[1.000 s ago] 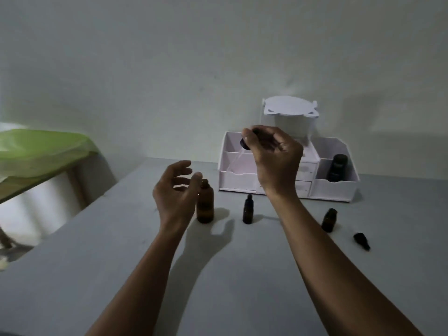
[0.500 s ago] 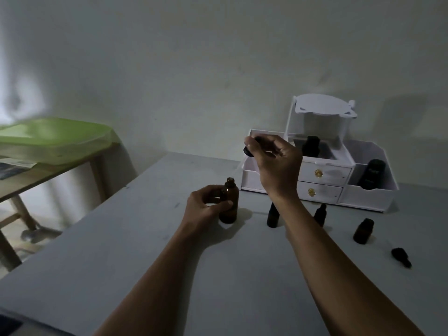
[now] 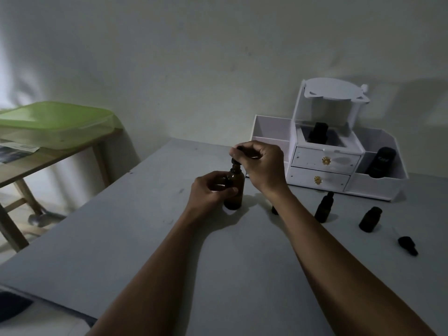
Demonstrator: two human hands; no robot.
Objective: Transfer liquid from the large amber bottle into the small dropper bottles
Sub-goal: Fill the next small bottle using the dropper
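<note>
The large amber bottle (image 3: pixel 235 190) stands upright on the grey table (image 3: pixel 135 238). My left hand (image 3: pixel 211 192) grips its body from the left. My right hand (image 3: pixel 260 166) pinches a black dropper cap (image 3: pixel 235 161) right above the bottle's neck. To the right stand small dark dropper bottles: a capped one (image 3: pixel 324 207) and an uncapped one (image 3: pixel 370 219). Another small bottle (image 3: pixel 274 210) is mostly hidden behind my right forearm. A loose black dropper cap (image 3: pixel 408 244) lies on the table at the far right.
A white drawer organiser (image 3: pixel 324 166) stands against the wall, with dark bottles (image 3: pixel 380 162) in its compartments. At the left, a wooden side table (image 3: pixel 36 163) carries a green plastic lid (image 3: pixel 55 120). The table's near edge runs along the lower left.
My right hand has come down with the dropper cap to the amber bottle's neck. My left hand closed round the bottle's body. The camera has swung left.
</note>
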